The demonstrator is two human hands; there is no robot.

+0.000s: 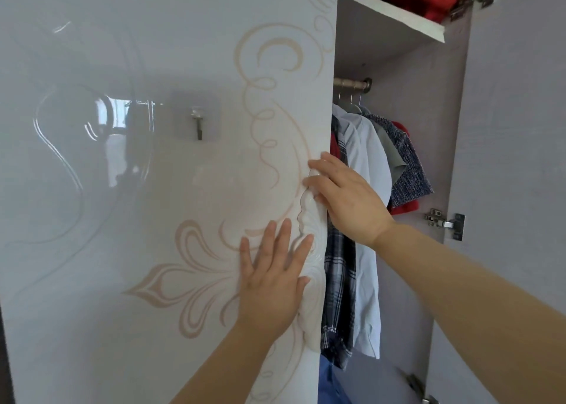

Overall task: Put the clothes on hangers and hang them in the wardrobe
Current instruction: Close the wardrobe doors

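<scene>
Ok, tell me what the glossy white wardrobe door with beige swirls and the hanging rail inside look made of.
Glossy white wardrobe door with beige swirls: probably lacquered or laminated board; it mirrors a window sharply. Hanging rail: metal, satin finish, judging by its streaked sheen.

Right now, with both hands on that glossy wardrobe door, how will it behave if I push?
The wardrobe door looks rigid, so it should move as one piece. Its mirror-like gloss suggests the flat left hand may slide; the right hand on the raised edge handle likely grips better. The hanging shirts are floppy and might catch.
</scene>
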